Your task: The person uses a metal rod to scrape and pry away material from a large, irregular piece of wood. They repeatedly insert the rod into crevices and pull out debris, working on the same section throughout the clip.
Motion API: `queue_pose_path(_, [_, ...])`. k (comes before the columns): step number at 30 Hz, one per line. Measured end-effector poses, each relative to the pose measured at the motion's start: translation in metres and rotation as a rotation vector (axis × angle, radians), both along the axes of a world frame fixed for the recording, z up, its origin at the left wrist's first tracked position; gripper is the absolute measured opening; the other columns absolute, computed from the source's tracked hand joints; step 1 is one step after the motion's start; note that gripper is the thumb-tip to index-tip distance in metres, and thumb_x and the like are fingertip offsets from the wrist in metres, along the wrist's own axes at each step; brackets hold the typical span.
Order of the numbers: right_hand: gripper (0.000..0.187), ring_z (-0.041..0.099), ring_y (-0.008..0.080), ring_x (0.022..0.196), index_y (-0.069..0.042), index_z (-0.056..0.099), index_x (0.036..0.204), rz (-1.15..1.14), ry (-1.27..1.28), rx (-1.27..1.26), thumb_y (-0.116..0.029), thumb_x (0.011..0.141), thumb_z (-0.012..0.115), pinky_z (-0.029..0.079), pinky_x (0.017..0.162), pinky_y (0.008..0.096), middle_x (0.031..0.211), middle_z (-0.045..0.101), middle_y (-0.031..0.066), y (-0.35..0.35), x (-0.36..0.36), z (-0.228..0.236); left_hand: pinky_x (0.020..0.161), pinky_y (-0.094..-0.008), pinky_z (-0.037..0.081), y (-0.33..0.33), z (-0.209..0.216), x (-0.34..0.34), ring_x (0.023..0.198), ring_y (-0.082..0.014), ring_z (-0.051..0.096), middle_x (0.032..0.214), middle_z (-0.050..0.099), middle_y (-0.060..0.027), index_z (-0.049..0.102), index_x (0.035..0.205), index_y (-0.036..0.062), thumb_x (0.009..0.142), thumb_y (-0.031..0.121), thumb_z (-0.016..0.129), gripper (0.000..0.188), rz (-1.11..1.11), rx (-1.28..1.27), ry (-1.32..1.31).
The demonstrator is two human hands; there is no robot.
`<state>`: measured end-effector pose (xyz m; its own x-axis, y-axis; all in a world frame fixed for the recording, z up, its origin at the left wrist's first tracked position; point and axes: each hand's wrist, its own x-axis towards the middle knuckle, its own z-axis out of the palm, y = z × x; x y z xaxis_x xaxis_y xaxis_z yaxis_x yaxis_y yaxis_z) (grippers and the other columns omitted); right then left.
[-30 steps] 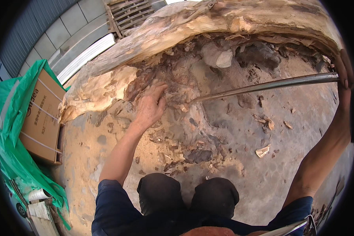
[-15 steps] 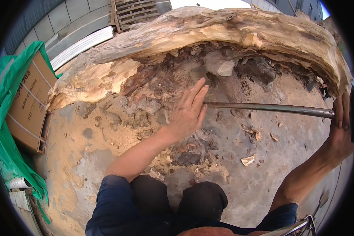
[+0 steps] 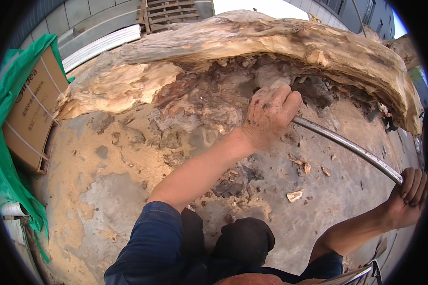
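A long metal bar [image 3: 348, 146] slants between my two hands over the ground. My left hand [image 3: 272, 115], its back dirt-smeared, is closed around the bar's far left end, hiding its tip. That hand sits beside the hollow underside of a big stripped log [image 3: 252, 40]. At the right edge, my right hand [image 3: 410, 197] has its fingers wrapped round the near end of the bar, partly lost in the dark rim of the picture. Brown rotten wood [image 3: 195, 107] with ragged bark lies under the log, just left of my left hand.
Loose wood chips [image 3: 295, 195] and a dark clump [image 3: 229, 187] lie on the sawdust-strewn concrete [image 3: 114, 194] before my knees. To the left stands a cardboard box [image 3: 31, 114] under a green sheet [image 3: 7, 164]. Behind the log is a wooden pallet [image 3: 171, 14].
My left hand went from open and flat by the bar's end to closed around it, moving right. My right hand and the bar's right end dropped lower, so the bar slants more.
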<state>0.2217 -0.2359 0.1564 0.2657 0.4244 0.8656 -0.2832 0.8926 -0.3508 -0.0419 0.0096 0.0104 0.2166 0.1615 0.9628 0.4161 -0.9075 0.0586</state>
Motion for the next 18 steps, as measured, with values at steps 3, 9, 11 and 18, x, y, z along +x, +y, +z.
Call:
queue_pose_path(3, [0.039, 0.022, 0.0109, 0.045, -0.015, 0.033, 0.063, 0.110, 0.069, 0.042, -0.006, 0.100, 0.040, 0.025, 0.045, 0.0280, 0.050, 0.027, -0.0011, 0.015, 0.001, -0.025, 0.060, -0.0380, 0.047, 0.012, 0.011, -0.010, 0.070, -0.0258, 0.060, 0.080, 0.052, -0.0080, 0.059, 0.099, 0.0050, 0.073, -0.002, 0.069, 0.029, 0.059, 0.105, 0.059])
queue_pose_path(9, [0.042, 0.021, 0.0121, 0.046, -0.012, 0.040, 0.074, 0.109, 0.268, 0.037, -0.029, 0.113, 0.035, 0.025, 0.047, 0.0299, 0.051, 0.025, -0.0021, 0.054, -0.021, -0.087, 0.062, -0.0385, 0.049, 0.043, 0.015, -0.045, 0.070, -0.0224, 0.062, 0.078, 0.054, -0.0067, 0.058, 0.094, 0.0063, 0.083, 0.003, 0.065, 0.013, 0.236, 0.121, 0.247])
queue_pose_path(11, [0.043, 0.021, 0.0120, 0.046, -0.012, 0.040, 0.074, 0.095, 0.289, 0.017, -0.028, 0.113, 0.034, 0.025, 0.047, 0.0299, 0.051, 0.025, -0.0021, 0.048, -0.019, -0.101, 0.061, -0.0381, 0.050, 0.040, 0.008, -0.042, 0.068, -0.0230, 0.063, 0.080, 0.054, -0.0069, 0.060, 0.099, 0.0059, 0.083, 0.004, 0.066, 0.017, 0.200, 0.139, 0.266])
queue_pose_path(18, [0.042, 0.022, 0.0120, 0.048, -0.011, 0.041, 0.075, 0.110, 0.445, -0.038, -0.028, 0.113, 0.034, 0.025, 0.047, 0.0299, 0.051, 0.025, -0.0019, 0.038, 0.015, -0.157, 0.057, -0.0366, 0.053, 0.035, -0.024, -0.005, 0.074, -0.0202, 0.067, 0.093, 0.058, -0.0060, 0.062, 0.106, 0.0056, 0.082, 0.008, 0.068, 0.024, 0.130, 0.101, 0.420])
